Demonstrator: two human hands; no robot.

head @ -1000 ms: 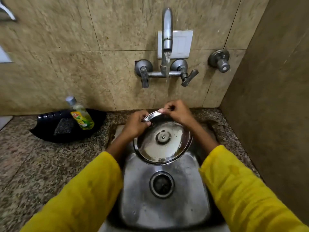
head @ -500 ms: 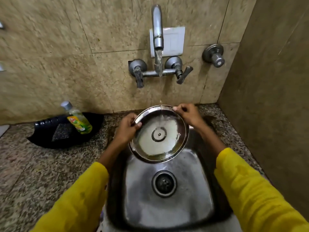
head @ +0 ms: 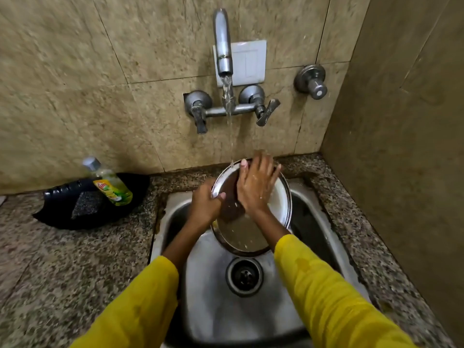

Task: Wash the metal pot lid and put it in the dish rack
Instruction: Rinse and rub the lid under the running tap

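The round metal pot lid (head: 241, 234) is tilted over the steel sink (head: 213, 302), its top rim under the running stream from the wall tap (head: 223, 43). My left hand (head: 204, 205) grips the lid's left rim. My right hand (head: 257, 183) lies flat on the lid's face with fingers spread, wet, covering its middle. No dish rack is in view.
A green dish-soap bottle (head: 109, 184) leans in a black tray (head: 82, 212) with a dark scrub pad (head: 86, 204) on the granite counter at left. The drain (head: 244, 276) sits below the lid. A tiled wall stands close on the right.
My right hand left the lid's top rim and now presses flat on its face. The lid has tilted more upright, with the left hand still on its rim.
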